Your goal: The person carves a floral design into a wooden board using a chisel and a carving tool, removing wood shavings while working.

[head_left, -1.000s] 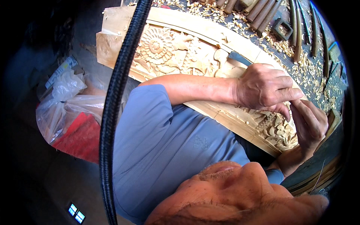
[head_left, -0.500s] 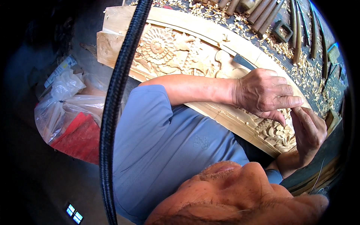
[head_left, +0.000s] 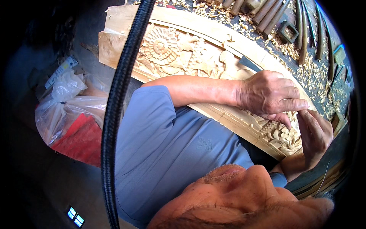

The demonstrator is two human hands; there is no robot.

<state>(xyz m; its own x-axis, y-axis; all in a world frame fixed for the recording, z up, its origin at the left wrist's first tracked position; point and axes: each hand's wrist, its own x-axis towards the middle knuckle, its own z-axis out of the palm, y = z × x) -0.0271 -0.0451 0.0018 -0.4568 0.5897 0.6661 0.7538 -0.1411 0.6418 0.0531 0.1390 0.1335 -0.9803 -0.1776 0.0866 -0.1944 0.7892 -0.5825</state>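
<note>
A pale carved wooden panel [head_left: 183, 51] with a large flower and leaf relief lies across the view. My left hand [head_left: 272, 97] is over its right part, fingers closed round a chisel whose flat dark blade [head_left: 248, 62] points up-left at a smoother, partly shaped section. My right hand [head_left: 316, 133], lower right, has bent fingers meeting my left fingertips; what they hold is hidden. More raised carving [head_left: 284, 135] shows below my hands.
Wooden-handled tools [head_left: 267, 15] and a dark metal square block [head_left: 288, 31] lie among shavings [head_left: 244, 23]. A clear plastic bag [head_left: 68, 99] with red material [head_left: 78, 143] is at left. A black braided cord [head_left: 114, 129] crosses the view.
My left hand and the chisel blade have shifted slightly down and to the right along the panel. My right hand has moved very little.
</note>
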